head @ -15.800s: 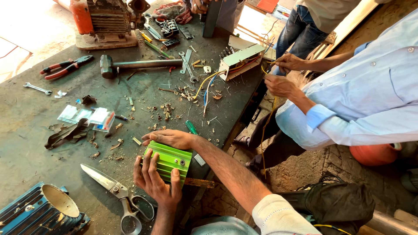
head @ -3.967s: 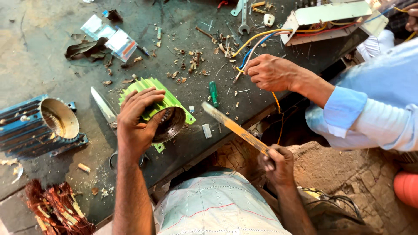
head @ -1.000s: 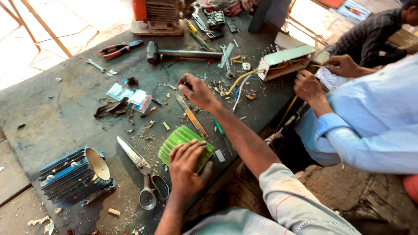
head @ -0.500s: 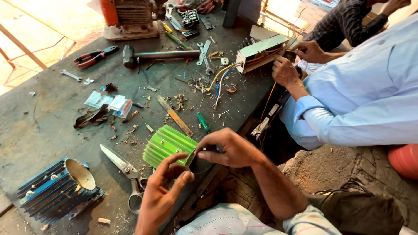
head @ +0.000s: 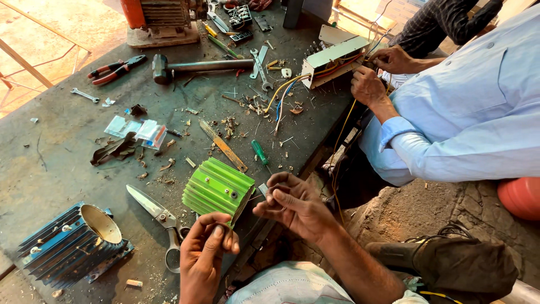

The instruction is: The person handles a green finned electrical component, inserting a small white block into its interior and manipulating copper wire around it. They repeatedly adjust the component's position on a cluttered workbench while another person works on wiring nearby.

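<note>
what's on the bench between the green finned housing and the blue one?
Head view: scissors lie between green housing and blue housing, blades open.

Bright green ribbed motor housing [head: 218, 191] at the fingertips, blue finned housing [head: 70, 245] beyond it, green-handled screwdriver [head: 260, 152], red-handled pliers [head: 115, 68] farthest off.

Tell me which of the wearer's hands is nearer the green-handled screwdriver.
Right. The right hand sits just below the green-handled screwdriver, apart from it; the left hand is farther down-left, beneath the green finned housing.
</note>
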